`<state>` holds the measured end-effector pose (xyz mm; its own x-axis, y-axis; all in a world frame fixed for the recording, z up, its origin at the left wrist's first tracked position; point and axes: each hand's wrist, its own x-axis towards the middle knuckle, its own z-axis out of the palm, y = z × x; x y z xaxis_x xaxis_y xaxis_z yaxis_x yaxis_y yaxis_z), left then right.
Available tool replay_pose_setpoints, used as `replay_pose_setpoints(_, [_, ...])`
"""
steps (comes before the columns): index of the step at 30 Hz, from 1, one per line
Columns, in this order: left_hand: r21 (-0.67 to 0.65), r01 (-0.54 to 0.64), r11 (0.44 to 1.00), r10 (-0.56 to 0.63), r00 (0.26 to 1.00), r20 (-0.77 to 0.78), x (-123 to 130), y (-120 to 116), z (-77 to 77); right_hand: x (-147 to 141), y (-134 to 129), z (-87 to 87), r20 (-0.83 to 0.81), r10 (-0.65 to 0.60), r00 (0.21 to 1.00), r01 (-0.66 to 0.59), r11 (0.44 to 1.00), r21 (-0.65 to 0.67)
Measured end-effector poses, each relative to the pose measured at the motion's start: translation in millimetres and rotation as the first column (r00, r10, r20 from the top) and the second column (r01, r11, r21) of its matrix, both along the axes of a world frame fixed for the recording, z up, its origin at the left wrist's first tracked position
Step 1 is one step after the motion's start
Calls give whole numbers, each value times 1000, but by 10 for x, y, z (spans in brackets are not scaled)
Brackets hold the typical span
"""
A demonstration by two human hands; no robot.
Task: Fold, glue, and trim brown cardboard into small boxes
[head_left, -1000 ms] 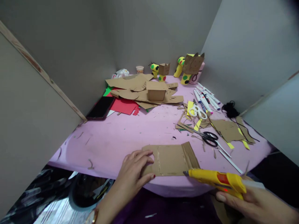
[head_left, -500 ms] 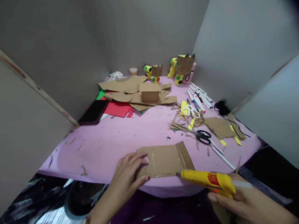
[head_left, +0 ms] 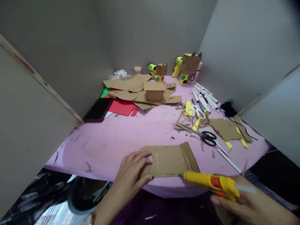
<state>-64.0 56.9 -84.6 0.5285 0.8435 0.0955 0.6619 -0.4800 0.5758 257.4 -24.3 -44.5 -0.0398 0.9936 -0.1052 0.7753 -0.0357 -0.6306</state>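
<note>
A flat cardboard piece (head_left: 170,161) lies at the front edge of the pink-covered table, with lines of glue on it and a raised flap along its right side. My left hand (head_left: 136,168) rests on its left end, fingers spread. In my right hand (head_left: 236,200) is a yellow glue gun (head_left: 208,182), a white glue stick jutting from its back. The gun's nozzle touches or nearly touches the cardboard's front edge, near its right end.
Black-handled scissors (head_left: 208,138), white-handled scissors (head_left: 195,111), several markers (head_left: 203,98) and cardboard scraps (head_left: 226,128) lie to the right. Farther back are a small cardboard box (head_left: 154,94), cut cardboard, yellow figures (head_left: 184,78) and a phone (head_left: 98,109). Grey panels surround the table.
The whole view has shifted slightly, so things appear farther right. The glue gun stays near the cardboard's front edge, and my left hand remains on the cardboard.
</note>
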Motion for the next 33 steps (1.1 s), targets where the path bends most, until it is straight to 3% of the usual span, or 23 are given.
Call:
replay_pose_setpoints(4, [0, -8, 1000, 8, 1000, 3, -6, 10, -15, 12, 18, 22, -14, 72, 997, -73, 997, -40])
replay_pose_setpoints(8, [-6, -6, 1000, 6, 1000, 2, -1, 11, -25, 21, 2, -10, 4, 6, 1000, -6, 1000, 7])
replay_pose_setpoints(12, [-9, -2, 1000, 2, 1000, -5, 10, 5, -21, 24, -19, -35, -14, 53, 998, -54, 997, -64])
replay_pose_setpoints(22, [1, -5, 1000, 5, 1000, -2, -7, 3, -19, 135, -48, -160, 21, -39, 999, 42, 993, -115])
replay_pose_setpoints(28, [5, 6, 1000, -6, 1000, -2, -11, -6, -22, 55, -12, -45, -13, 32, 999, -33, 986, -163])
replay_pose_setpoints(33, [8, 7, 1000, -7, 1000, -3, -5, 4, -33, -93, 34, 33, -11, 84, 996, -85, 991, -101])
